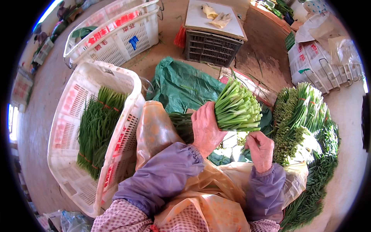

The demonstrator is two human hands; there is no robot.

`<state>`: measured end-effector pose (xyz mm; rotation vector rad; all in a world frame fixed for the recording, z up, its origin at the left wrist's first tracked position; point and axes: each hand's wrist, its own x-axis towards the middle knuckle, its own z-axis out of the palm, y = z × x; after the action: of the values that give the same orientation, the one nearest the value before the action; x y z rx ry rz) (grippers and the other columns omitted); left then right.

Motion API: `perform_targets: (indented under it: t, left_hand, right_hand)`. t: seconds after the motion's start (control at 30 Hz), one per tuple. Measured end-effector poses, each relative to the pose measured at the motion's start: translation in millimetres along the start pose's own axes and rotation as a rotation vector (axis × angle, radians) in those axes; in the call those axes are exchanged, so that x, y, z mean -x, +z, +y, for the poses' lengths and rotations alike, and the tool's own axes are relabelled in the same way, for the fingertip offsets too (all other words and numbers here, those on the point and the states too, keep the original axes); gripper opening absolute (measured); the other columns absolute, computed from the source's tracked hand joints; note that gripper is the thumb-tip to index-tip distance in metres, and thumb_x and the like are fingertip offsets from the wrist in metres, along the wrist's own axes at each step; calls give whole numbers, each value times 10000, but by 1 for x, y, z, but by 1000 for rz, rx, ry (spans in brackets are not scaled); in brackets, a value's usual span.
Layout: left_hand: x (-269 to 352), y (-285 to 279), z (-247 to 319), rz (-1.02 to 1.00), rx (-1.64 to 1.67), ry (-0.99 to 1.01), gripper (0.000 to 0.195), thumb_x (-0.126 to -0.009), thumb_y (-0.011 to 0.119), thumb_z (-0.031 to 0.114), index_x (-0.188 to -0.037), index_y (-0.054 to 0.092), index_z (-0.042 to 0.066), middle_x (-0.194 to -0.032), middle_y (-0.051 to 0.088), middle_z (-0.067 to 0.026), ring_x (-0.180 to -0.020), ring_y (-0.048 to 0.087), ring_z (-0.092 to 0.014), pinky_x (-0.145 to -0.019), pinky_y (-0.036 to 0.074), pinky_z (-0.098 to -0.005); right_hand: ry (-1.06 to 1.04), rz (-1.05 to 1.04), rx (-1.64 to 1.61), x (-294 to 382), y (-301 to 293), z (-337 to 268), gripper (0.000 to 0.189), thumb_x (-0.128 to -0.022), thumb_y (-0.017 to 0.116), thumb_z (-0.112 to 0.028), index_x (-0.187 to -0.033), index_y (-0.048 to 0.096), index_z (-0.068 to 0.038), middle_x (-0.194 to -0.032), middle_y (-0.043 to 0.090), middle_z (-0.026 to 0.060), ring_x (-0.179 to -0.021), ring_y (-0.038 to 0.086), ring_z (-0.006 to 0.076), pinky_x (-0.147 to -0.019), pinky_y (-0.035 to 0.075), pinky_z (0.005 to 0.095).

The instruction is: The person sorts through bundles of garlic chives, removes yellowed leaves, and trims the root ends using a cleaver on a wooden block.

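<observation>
My left hand [205, 127] grips a thick bunch of Chinese chives [239, 108] above my lap. Its pale stem ends face right and its leaves trail to the left behind my hand. Just below the stem ends is my right hand [261, 149], with thumb and fingertips pinched together; nothing shows clearly between them. Close by on the right rises a heap of chive bunches [303, 116], some tied with red bands. To my left, a white plastic crate [135, 82] stands tilted, with banded chives [100, 133] inside.
A green woven plastic sheet [185, 79] covers the ground ahead. Beyond it, a black crate [213, 47] carries a white board [200, 14] with gloves [218, 18] on it. White crates stand at far left [116, 40] and far right [316, 65].
</observation>
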<state>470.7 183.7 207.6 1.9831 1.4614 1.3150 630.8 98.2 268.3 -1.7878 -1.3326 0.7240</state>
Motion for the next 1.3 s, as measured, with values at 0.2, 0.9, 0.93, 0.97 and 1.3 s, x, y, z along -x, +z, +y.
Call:
perform_targets:
  t: [0.2,0.9,0.93,0.97,1.3]
  left_hand:
    - [-2,-7,2,-37,72,-36,796,-596,843,248,-1253,452,26,-1098,580,-142,-1052,552,-346,-907,400,-444]
    - [-13,-43,-9,-663,1409,-663,650,-637,767,-30,-1251,558,17,-1139,650,-88,-1037,624,-206,-960,472,-350]
    - [-14,-47,-13,-688,1431,-670,696,-629,749,-11,-1288,525,2,-1186,630,-106,-1094,601,-230,-983,457,-366]
    - [-14,-52,-21,-678,1422,-656,696,-629,749,-11,-1288,525,2,-1186,630,-106,-1094,601,-230,-983,457,-366]
    - [-17,-79,-52,-893,1691,-427,834,-595,790,86,-1359,470,-9,-1262,598,-127,-1150,570,-272,-1012,426,-395]
  right_hand:
    - [-128,62,-209,2,37,-14,158,-881,691,-93,-884,628,51,-688,653,66,-560,575,87,-520,463,246]
    - [-235,-187,-175,13,43,34,1173,-637,880,-399,-1480,187,31,-1419,403,242,-1335,398,370,-1102,325,410]
    - [-241,-246,-304,18,56,36,1195,-631,881,-418,-1488,173,19,-1426,398,235,-1337,398,364,-1100,329,412]
    - [-246,-313,-435,24,70,37,1216,-625,882,-436,-1497,159,7,-1432,394,227,-1340,397,359,-1098,332,413]
    - [146,-660,413,31,77,93,797,-709,790,-396,-1359,429,-108,-1094,658,172,-1057,608,370,-874,461,488]
